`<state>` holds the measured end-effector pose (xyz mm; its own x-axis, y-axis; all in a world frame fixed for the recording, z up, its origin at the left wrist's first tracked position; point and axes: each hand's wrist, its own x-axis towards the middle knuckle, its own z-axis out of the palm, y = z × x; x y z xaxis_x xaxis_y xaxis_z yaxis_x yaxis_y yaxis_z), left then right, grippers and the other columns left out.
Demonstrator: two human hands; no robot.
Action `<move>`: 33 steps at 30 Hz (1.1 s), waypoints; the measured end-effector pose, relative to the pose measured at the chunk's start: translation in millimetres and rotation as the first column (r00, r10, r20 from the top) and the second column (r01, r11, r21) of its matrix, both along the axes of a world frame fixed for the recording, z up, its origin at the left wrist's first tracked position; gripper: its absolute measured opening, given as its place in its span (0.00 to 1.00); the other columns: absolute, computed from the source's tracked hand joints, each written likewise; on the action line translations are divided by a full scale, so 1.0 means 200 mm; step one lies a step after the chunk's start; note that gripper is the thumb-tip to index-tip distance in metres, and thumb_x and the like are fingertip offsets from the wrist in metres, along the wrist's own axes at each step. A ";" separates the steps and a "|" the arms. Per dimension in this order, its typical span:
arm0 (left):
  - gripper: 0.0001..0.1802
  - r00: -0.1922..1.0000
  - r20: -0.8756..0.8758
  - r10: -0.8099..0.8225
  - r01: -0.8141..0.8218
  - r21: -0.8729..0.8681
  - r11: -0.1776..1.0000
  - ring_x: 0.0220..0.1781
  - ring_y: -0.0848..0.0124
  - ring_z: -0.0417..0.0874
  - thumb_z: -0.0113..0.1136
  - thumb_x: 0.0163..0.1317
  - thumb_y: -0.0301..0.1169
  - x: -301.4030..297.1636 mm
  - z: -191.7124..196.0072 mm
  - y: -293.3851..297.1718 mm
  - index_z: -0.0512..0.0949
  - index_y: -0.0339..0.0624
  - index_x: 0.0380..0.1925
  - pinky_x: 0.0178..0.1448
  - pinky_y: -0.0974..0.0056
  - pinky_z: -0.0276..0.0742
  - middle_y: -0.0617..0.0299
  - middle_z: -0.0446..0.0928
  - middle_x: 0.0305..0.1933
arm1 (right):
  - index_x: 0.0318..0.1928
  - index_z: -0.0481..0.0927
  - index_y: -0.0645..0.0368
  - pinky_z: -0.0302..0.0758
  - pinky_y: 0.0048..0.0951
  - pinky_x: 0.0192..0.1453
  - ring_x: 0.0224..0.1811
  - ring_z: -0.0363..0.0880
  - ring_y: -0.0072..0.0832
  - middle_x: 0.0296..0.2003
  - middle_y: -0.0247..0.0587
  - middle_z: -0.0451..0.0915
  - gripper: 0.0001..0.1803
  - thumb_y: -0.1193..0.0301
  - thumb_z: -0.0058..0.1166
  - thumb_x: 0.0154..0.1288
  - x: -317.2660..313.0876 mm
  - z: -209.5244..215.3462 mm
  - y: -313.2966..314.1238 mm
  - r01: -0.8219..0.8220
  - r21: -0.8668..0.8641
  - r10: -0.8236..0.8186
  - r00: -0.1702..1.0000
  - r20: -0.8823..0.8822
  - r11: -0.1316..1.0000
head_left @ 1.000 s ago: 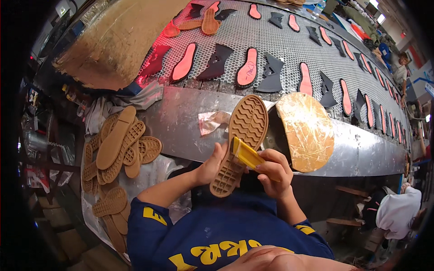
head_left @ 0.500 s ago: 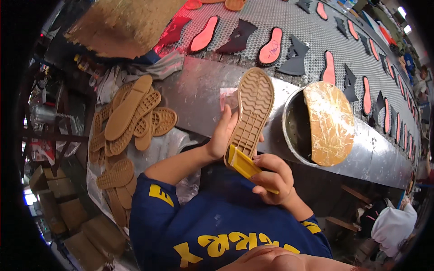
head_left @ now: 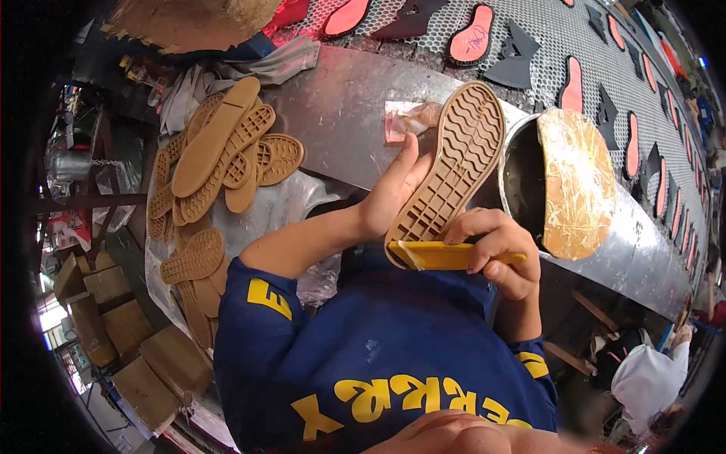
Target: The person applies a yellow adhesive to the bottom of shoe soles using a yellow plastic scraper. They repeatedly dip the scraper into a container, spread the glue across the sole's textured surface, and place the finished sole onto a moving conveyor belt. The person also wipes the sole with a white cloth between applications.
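Note:
My left hand (head_left: 391, 195) holds a tan shoe sole (head_left: 461, 147) upright at a tilt, its ridged and gridded tread facing me. The thumb sticks up along the sole's left edge; the other fingers are mostly hidden behind it. My right hand (head_left: 503, 253) grips a flat yellow brush (head_left: 442, 256) almost level. Its tip, with a pale band near the end, lies against the lower end of the sole; bristles cannot be made out. Right of the hands stands a round metal pot (head_left: 522, 178), half covered by a tan, film-wrapped board (head_left: 578, 185).
Loose tan soles (head_left: 219, 155) lie piled on the left. A metal ledge (head_left: 333, 91) runs along a mesh conveyor (head_left: 529, 30) bearing pink-topped insoles (head_left: 471, 34) and dark upper pieces (head_left: 513, 57). Cardboard boxes (head_left: 125, 325) sit at lower left. Another person in white (head_left: 650, 382) is at lower right.
The sole and both hands have shifted right in the picture. The yellow brush has swung from a downward slant to nearly level at the sole's lower end.

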<state>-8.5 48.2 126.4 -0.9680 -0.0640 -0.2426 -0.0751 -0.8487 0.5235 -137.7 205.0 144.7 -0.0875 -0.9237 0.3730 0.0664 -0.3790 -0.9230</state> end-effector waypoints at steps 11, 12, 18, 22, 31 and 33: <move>0.48 0.991 0.092 -0.095 0.098 -0.020 0.995 0.56 0.66 0.77 0.22 0.63 0.70 0.01 0.02 -0.01 0.49 0.44 0.71 0.58 0.61 0.75 0.55 0.66 0.63 | 0.30 0.78 0.61 0.72 0.34 0.51 0.44 0.78 0.38 0.41 0.52 0.79 0.12 0.67 0.49 0.68 -0.11 0.01 -0.02 -0.035 0.043 0.026 0.982 0.189 0.998; 0.47 0.992 0.058 -0.116 0.117 -0.025 0.993 0.53 0.65 0.79 0.22 0.64 0.69 0.03 0.01 -0.02 0.50 0.44 0.70 0.56 0.61 0.77 0.55 0.67 0.62 | 0.30 0.77 0.61 0.73 0.34 0.49 0.42 0.78 0.38 0.41 0.53 0.78 0.12 0.68 0.48 0.68 -0.10 -0.01 0.01 0.087 0.031 -0.092 0.972 0.214 0.996; 0.40 0.990 -0.138 -0.034 -0.005 -0.273 0.962 0.48 0.56 0.81 0.26 0.69 0.62 0.00 -0.11 -0.06 0.52 0.42 0.67 0.54 0.52 0.79 0.44 0.68 0.60 | 0.37 0.74 0.63 0.73 0.21 0.33 0.28 0.74 0.25 0.45 0.55 0.75 0.10 0.71 0.41 0.73 -0.19 -0.12 0.20 0.770 -0.032 -0.765 0.636 0.098 0.637; 0.31 0.916 -0.290 0.278 -0.376 -0.379 0.845 0.64 0.57 0.71 0.50 0.70 0.42 -0.06 -0.17 0.01 0.56 0.36 0.65 0.67 0.54 0.68 0.49 0.68 0.63 | 0.34 0.77 0.63 0.74 0.33 0.40 0.38 0.78 0.38 0.37 0.46 0.77 0.04 0.83 0.54 0.59 -0.18 -0.10 0.19 0.851 -0.098 -0.698 0.351 -0.624 0.515; 0.37 0.974 -0.186 -0.130 -0.165 -0.973 0.160 0.66 0.64 0.70 0.64 0.52 0.25 -0.01 0.11 -0.04 0.58 0.39 0.61 0.71 0.59 0.63 0.52 0.69 0.60 | 0.36 0.77 0.63 0.73 0.30 0.37 0.35 0.78 0.33 0.38 0.46 0.76 0.03 0.82 0.51 0.63 -0.12 -0.11 0.22 0.804 0.101 -0.664 0.549 -0.508 0.586; 0.36 0.971 -0.237 0.035 -0.222 -0.834 0.505 0.66 0.64 0.70 0.65 0.50 0.22 0.03 0.07 0.01 0.58 0.38 0.59 0.70 0.61 0.64 0.50 0.69 0.60 | 0.38 0.76 0.63 0.74 0.26 0.38 0.37 0.77 0.28 0.41 0.42 0.76 0.05 0.76 0.47 0.69 -0.15 -0.16 0.26 0.799 0.228 -0.749 0.601 -0.277 0.557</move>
